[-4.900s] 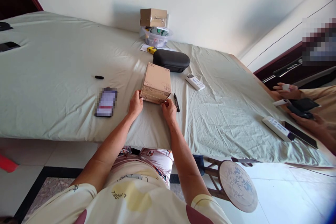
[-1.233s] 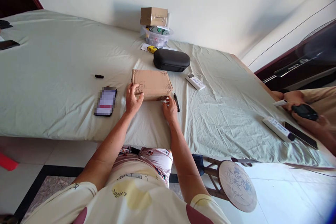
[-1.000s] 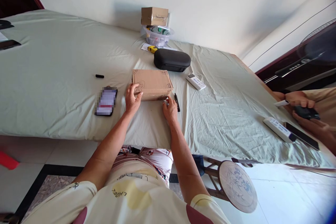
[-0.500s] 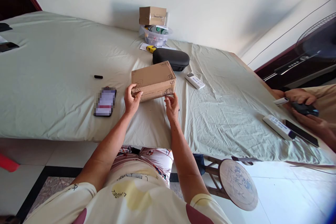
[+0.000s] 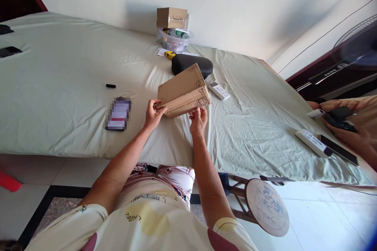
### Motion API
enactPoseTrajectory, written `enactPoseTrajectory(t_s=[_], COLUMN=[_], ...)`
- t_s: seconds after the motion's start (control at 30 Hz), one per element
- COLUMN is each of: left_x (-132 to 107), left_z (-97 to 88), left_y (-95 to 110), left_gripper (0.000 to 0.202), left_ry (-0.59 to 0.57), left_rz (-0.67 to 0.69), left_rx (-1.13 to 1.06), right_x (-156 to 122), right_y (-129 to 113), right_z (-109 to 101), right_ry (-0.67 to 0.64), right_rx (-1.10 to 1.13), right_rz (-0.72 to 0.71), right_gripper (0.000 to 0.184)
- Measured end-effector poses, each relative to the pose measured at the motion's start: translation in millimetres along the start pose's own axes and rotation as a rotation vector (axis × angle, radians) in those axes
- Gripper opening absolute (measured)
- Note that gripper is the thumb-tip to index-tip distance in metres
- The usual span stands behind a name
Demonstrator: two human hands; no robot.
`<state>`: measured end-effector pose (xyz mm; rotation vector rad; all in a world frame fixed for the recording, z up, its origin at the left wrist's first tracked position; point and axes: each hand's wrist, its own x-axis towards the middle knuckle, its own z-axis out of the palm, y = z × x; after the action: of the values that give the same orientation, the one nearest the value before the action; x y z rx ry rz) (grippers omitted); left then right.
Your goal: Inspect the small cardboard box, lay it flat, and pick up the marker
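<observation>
A brown cardboard box (image 5: 180, 85) is tilted in front of me, with its right end turned up and scribble-like dark marks near its corners. My left hand (image 5: 154, 114) grips the near left corner, thumb on the front side. At the near right lower edge, my right hand (image 5: 198, 120) has its fingers bent together against the box; whether something small is hidden in them I cannot make out. Just behind the box lies a black hard case (image 5: 206, 66), partly covered by it. A white device (image 5: 219, 91) with a label is right of the box.
On the pale green cloth (image 5: 73, 62) lie a phone (image 5: 118, 113) and a small black stick (image 5: 110, 86). Farther back are a yellow tape measure (image 5: 170, 55), a plastic tub (image 5: 176, 43) and another carton (image 5: 171, 17). At right, another person's hands (image 5: 361, 137) hold a dark object.
The box has moved right and turned, its right end swinging up and away. Both hands have shifted right with it. The other person's dark object has turned slightly.
</observation>
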<state>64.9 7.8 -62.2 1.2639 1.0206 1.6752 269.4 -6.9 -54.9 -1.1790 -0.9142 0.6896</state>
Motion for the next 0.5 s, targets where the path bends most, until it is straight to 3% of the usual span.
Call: enactPoseTrajectory(t_s=[0.2, 0.33, 0.5], left_x=[-2, -1, 1], left_z=[1.4, 0.8, -0.6], left_y=[-1, 2, 3], left_gripper=[0.068, 0.064, 0.057], left_ry=[-0.049, -0.014, 0.019], left_rz=[-0.145, -0.226, -0.278], left_rx=[-0.125, -0.204, -0.28], right_x=[-7, -15, -23], right_y=[1, 4, 7], right_z=[7, 14, 16], right_ry=[-0.171, -0.323, -0.418], right_rx=[-0.02, -0.127, -0.3], right_rz=[0.033, -0.001, -0.047], right_gripper=[0.057, 0.061, 0.06])
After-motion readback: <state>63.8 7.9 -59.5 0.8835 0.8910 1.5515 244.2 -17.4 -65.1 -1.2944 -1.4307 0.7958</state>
